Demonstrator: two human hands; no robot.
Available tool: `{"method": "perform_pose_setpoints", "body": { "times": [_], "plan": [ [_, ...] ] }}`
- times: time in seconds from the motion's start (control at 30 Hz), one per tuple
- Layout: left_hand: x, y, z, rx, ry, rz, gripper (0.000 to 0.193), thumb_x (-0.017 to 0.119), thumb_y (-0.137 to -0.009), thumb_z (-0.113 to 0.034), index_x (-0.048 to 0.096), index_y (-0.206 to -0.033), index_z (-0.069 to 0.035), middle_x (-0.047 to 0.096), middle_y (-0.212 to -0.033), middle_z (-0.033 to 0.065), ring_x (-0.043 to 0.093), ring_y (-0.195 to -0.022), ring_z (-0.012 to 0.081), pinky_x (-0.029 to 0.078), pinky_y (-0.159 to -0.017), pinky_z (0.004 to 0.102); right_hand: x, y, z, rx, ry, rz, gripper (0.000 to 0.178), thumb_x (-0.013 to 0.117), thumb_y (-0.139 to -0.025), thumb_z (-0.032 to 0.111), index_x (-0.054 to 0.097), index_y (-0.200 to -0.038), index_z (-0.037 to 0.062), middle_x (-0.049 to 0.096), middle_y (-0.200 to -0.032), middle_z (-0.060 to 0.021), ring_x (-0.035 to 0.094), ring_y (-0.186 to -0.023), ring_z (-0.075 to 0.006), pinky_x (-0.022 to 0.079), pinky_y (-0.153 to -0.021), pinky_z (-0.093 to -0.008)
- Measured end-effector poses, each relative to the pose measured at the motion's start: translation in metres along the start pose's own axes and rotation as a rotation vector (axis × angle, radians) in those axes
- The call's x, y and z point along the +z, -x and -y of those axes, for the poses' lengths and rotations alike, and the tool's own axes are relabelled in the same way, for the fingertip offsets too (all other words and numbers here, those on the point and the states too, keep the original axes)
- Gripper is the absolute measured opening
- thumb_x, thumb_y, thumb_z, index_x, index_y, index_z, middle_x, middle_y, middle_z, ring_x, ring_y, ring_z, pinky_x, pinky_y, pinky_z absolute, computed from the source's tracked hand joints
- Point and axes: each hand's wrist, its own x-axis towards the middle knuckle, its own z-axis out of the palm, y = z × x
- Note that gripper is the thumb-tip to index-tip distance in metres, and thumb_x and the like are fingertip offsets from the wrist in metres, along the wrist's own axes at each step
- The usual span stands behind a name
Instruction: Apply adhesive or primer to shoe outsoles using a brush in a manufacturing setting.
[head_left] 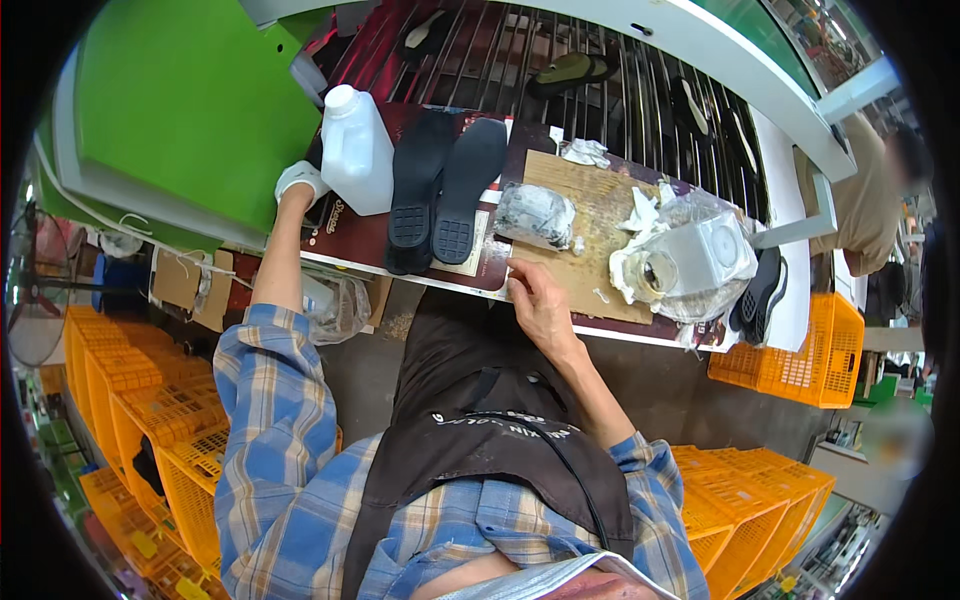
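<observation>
My left hand [300, 181], in a white glove, reaches to the table's left end between the green panel and a white plastic jug [357, 150]. Its fingers are mostly hidden, so any hold cannot be made out. My right hand [541, 308] is bare and rests at the table's front edge, fingers loosely bent and apart, with nothing seen in it. Black shoe soles [470, 185] lie side by side right of the jug, heel treads toward me. Beyond my right hand, a whitish wrapped bundle [536, 216] sits on a stained cardboard sheet [595, 270].
A clear plastic container [703, 254] lies tipped among plastic and crumpled white scraps. Black soles [764, 292] stand at the right end. Behind the table, a roller rack [600, 110] carries more footwear parts. Orange crates [790, 350] flank me. Another person [862, 195] stands at far right.
</observation>
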Motion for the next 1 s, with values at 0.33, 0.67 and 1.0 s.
{"method": "perform_pose_setpoints", "body": {
  "times": [0.33,0.67,1.0],
  "plan": [
    [0.012,-0.006,0.007,-0.036,-0.038,-0.058,0.045,0.062,-0.082,-0.043,0.072,-0.108,-0.008,0.066,-0.117,0.0201,0.064,-0.109,0.0368,0.052,-0.087,0.0424,-0.046,0.016,0.02,-0.018,0.087,-0.072,0.019,0.061,-0.085,-0.003,0.063,-0.104,-0.0007,0.062,-0.09,-0.0187,0.063,-0.081,-0.0355,0.051,-0.071,-0.0384],
    [0.003,0.0,0.004,-0.038,-0.001,-0.015,0.052,0.061,-0.079,-0.048,0.07,-0.113,-0.009,0.064,-0.122,0.0184,0.062,-0.114,0.0336,0.05,-0.093,0.0421,-0.139,0.026,0.016,0.035,0.434,-0.321,0.017,0.058,-0.089,-0.004,0.065,-0.105,-0.0018,0.065,-0.094,-0.015,0.063,-0.084,-0.0256,0.049,-0.076,-0.0328],
    [-0.019,0.032,-0.01,-0.129,0.053,0.032,0.079,0.061,-0.073,-0.068,0.065,-0.122,-0.007,0.059,-0.13,0.0189,0.06,-0.117,0.0314,0.05,-0.094,0.0391,-0.122,0.019,0.012,-0.003,0.463,-0.266,0.018,0.059,-0.089,-0.004,0.066,-0.105,-0.0013,0.066,-0.091,-0.0144,0.063,-0.081,-0.0248,0.049,-0.075,-0.0326]
  ]
}}
